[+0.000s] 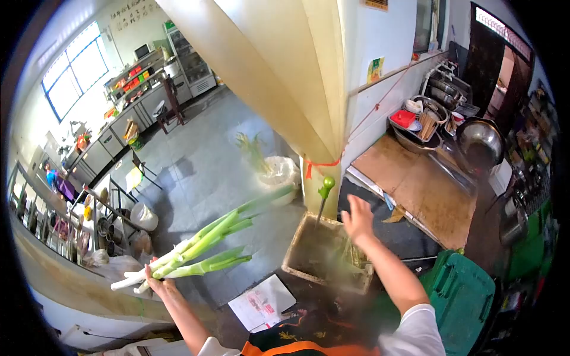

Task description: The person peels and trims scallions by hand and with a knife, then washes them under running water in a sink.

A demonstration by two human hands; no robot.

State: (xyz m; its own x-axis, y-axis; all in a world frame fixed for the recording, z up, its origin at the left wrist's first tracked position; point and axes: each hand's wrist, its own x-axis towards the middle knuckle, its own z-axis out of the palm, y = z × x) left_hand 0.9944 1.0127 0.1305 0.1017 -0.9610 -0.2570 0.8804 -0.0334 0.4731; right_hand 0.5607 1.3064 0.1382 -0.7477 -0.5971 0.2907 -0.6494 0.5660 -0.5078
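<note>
A bunch of long leeks, white at the root ends and green at the tops, lies across my left hand, whose fingers wrap round the white stalks. My right hand is raised with fingers apart and holds nothing. Below and left of it stands a worn, pale-rimmed crate with some greenish scraps inside, partly blurred. A green-topped stick leans up from the crate by the curtain.
A yellowish curtain tied with red hangs ahead. A lined bin stands behind it. Brown cardboard, metal basins and a green lidded bin are right. An open booklet lies low. A person is far left.
</note>
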